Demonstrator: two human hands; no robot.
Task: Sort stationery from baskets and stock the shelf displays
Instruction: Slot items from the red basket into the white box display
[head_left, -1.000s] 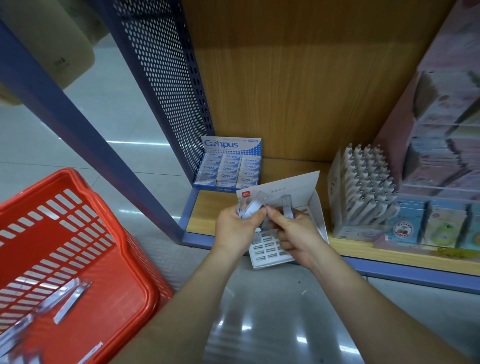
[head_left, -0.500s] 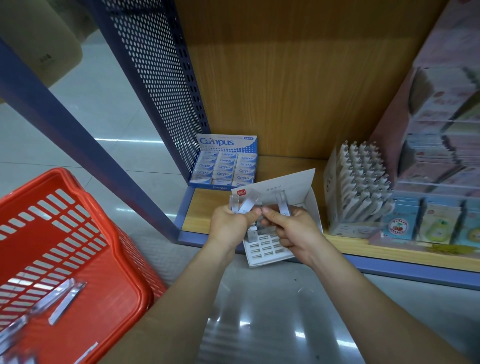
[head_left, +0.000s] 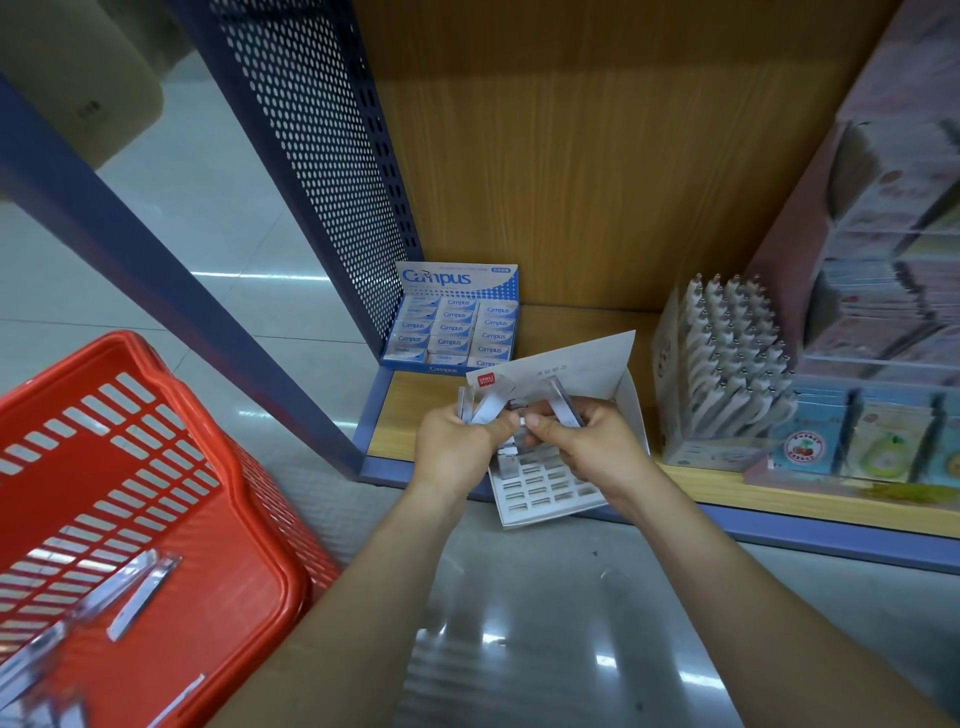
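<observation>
Shelf (head_left: 410, 415): left hand (head_left: 460, 444) and right hand (head_left: 589, 441) grip slim clear packs (head_left: 565, 408) just above a mostly unfilled slotted box (head_left: 545, 491); others lie in the basket (head_left: 244, 457) leftward.

Floor (head_left: 218, 218): pale grey glossy tile, with light streaks reflected on it. A tan cardboard carton (head_left: 78, 88) sat at the far upper left, cut off by the frame edge. A dark blue post (head_left: 156, 270) ran diagonally across the left side. A blue perforated metal panel (head_left: 332, 156) closed the unit's left end, with a wood-grain back panel (head_left: 597, 156) behind. On the shelf (head_left: 410, 415): a blue Campus eraser box (head_left: 457, 280) in the left rear corner beside the perforated panel, a box of upright white pens (head_left: 727, 364) to the right, and just beside that a pink rack (head_left: 893, 249) of blurred packets.
</observation>
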